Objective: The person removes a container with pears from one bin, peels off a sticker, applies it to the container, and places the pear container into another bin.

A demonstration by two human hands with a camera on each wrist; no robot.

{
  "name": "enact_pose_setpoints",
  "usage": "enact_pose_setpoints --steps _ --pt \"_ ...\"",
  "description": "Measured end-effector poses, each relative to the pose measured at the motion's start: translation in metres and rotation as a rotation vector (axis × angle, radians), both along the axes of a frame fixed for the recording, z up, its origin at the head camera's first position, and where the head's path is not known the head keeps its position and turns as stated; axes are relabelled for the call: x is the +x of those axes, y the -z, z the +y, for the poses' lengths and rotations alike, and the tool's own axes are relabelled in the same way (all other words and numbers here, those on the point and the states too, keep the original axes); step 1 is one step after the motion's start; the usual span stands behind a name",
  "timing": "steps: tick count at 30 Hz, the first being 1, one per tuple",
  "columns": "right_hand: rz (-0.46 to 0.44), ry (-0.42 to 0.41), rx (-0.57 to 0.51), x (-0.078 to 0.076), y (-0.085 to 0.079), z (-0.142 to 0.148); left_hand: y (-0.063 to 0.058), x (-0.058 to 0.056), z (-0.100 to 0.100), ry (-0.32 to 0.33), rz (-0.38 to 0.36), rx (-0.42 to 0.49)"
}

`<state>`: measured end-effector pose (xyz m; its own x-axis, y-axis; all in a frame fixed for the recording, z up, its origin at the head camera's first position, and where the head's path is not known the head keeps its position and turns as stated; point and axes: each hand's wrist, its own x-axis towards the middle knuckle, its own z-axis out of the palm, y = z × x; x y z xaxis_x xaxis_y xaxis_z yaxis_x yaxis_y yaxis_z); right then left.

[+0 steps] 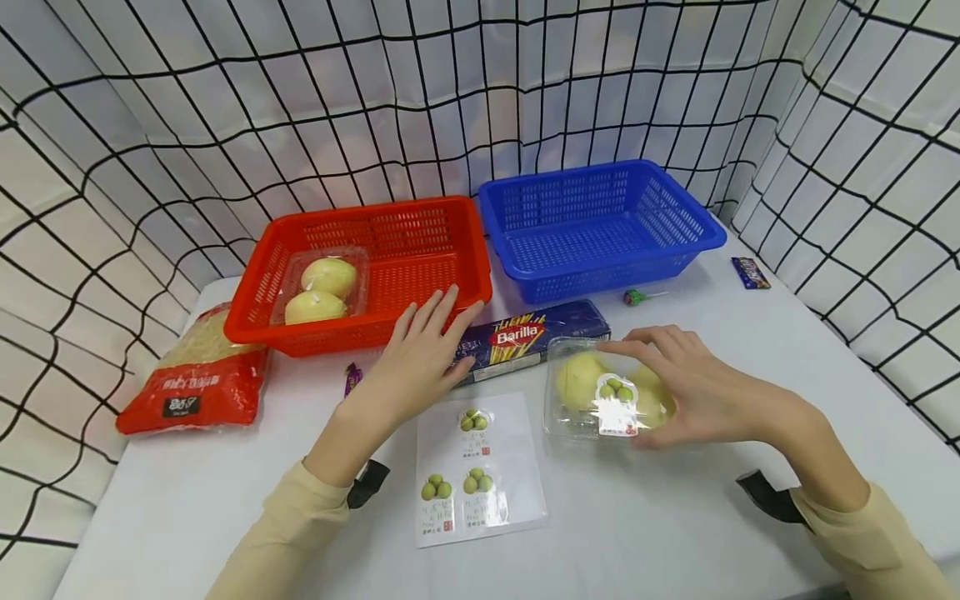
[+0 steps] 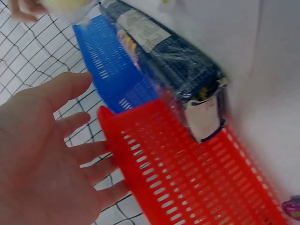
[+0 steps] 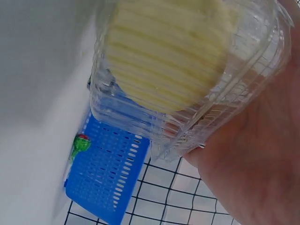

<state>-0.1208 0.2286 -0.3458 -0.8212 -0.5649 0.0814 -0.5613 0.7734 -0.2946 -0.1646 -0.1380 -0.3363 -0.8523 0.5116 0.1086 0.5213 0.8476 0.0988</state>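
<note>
In the head view my right hand [image 1: 697, 387] grips a clear plastic clamshell box [image 1: 557, 423] from its right side, thumb near and fingers far. Pale yellow round fruits lie inside, and its front carries a white sticker [image 1: 617, 417] picturing green fruits. The right wrist view shows the box's ridged underside [image 3: 164, 61] raised off the table. My left hand [image 1: 416, 362], fingers spread and holding nothing, hovers by the front right of the red basket [image 1: 360, 328]. Beside its fingers lies a dark blue Barilla spaghetti box [image 1: 555, 329]. The left wrist view shows the bare palm [image 2: 47, 154].
Inside the red basket sits another clear box of fruits [image 1: 318, 308]. The blue basket [image 1: 600, 273] stands to its right. A sticker sheet [image 1: 517, 500], red noodle bag [image 1: 202, 383], purple candy [image 1: 352, 377], lollipop [image 1: 634, 297] and small dark packet [image 1: 750, 273] lie around. Black netting [image 1: 517, 87] encloses the table.
</note>
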Motion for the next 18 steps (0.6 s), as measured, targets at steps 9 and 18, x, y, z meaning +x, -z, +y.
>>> enact_pose_setpoints --steps 9,18 --pt "0.120 0.000 -0.131 -0.018 -0.019 -0.005 0.008 -0.015 0.005 0.014 -0.014 0.002" --pt "0.043 0.116 -0.221 -0.059 -0.053 -0.016 0.011 -0.043 0.037 0.023 0.005 -0.017"
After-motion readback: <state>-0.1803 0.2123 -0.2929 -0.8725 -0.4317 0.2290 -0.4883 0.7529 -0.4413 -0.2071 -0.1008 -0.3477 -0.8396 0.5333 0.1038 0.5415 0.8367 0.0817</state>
